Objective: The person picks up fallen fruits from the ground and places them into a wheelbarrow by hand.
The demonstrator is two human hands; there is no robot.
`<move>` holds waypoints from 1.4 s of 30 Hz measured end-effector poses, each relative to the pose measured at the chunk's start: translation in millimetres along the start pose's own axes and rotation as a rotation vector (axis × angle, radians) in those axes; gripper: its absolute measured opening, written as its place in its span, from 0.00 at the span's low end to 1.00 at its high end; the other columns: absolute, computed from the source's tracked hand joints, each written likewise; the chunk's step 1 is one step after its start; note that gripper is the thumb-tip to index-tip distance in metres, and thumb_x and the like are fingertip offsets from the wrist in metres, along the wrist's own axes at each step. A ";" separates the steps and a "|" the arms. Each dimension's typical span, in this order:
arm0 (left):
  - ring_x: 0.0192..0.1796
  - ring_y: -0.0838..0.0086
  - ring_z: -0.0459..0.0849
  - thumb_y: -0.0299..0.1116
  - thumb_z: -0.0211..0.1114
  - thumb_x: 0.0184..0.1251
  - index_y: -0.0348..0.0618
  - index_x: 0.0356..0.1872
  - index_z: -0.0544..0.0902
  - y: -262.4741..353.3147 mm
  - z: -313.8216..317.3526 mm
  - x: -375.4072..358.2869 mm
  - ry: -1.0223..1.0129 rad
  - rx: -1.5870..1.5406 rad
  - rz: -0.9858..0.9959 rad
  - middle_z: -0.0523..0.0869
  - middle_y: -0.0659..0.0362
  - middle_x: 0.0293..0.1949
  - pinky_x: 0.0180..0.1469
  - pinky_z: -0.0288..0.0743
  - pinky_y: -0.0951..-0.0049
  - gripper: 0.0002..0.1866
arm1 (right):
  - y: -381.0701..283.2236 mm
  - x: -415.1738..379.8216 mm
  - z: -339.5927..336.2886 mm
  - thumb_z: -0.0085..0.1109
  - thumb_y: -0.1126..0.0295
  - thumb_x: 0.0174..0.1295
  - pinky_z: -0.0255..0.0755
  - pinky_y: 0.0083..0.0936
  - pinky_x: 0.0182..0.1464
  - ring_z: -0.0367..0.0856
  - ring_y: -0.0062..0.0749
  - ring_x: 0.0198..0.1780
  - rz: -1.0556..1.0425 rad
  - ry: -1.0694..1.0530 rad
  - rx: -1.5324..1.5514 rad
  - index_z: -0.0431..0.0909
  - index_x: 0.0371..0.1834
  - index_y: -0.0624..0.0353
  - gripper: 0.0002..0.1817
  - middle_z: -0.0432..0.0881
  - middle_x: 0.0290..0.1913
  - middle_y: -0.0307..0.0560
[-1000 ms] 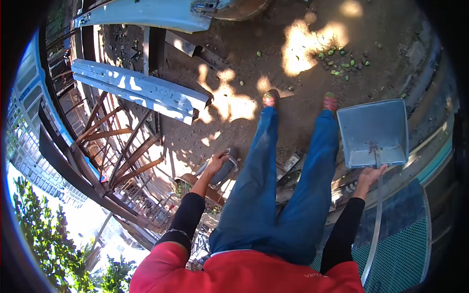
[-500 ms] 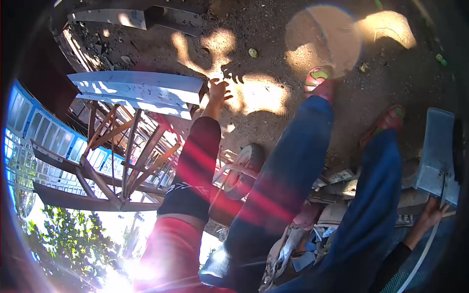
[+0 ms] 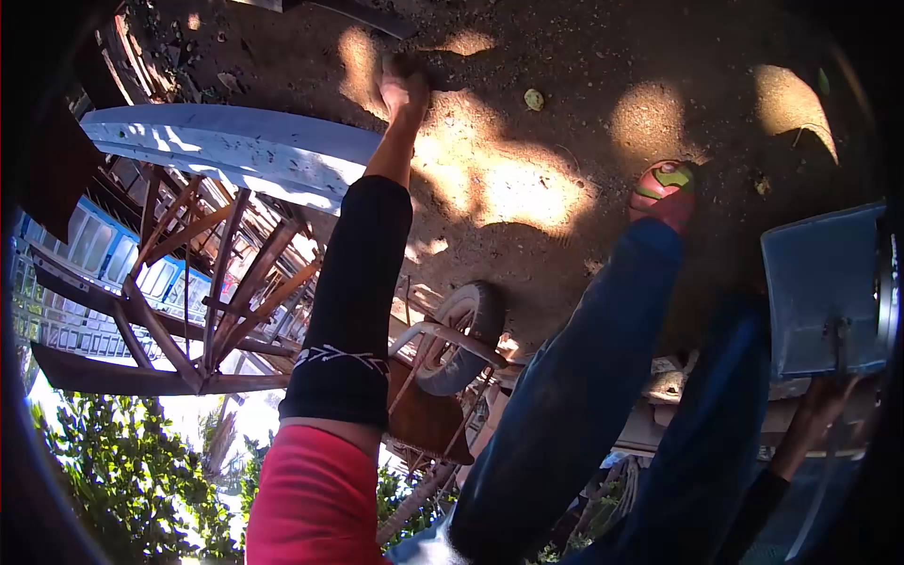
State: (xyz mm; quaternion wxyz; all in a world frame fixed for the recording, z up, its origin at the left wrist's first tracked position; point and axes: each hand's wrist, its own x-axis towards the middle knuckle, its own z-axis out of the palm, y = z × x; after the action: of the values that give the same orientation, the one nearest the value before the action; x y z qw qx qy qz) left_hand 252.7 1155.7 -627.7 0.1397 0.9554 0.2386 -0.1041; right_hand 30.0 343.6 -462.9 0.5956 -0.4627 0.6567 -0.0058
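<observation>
My left hand reaches out over the dirt ground, beyond the end of a long grey metal sheet. Its fingers are lost in shadow and blur, and I cannot tell whether they hold anything. At the right edge my right hand is wrapped around the handle of a grey shovel-like metal tool, just below its broad blade. Part of that tool is cut off by the dark rim of the view.
A wheel with a bent metal tube stands left of my legs. Brown metal frames prop up the grey sheet. My sandalled foot rests on the ground, near a small pale green fruit-like thing.
My left hand has moved farther forward; its fingers showed spread before. The view has shifted, and the grey tool sits a little farther left and looks larger.
</observation>
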 end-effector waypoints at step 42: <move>0.45 0.42 0.81 0.23 0.61 0.46 0.46 0.44 0.79 291.9 74.8 -181.9 -0.165 0.061 0.129 0.72 0.43 0.51 0.45 0.79 0.50 0.19 | 47.7 -36.8 27.1 0.50 0.51 0.72 0.62 0.42 0.67 0.70 0.41 0.65 0.058 -0.017 0.131 0.62 0.70 0.58 0.30 0.71 0.67 0.48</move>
State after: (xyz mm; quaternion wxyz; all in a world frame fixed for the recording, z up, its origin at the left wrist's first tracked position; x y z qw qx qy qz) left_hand 227.1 807.1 -586.2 0.1360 0.9607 0.1609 -0.1805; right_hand 17.7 408.3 -468.8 0.6300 -0.4036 0.6629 -0.0277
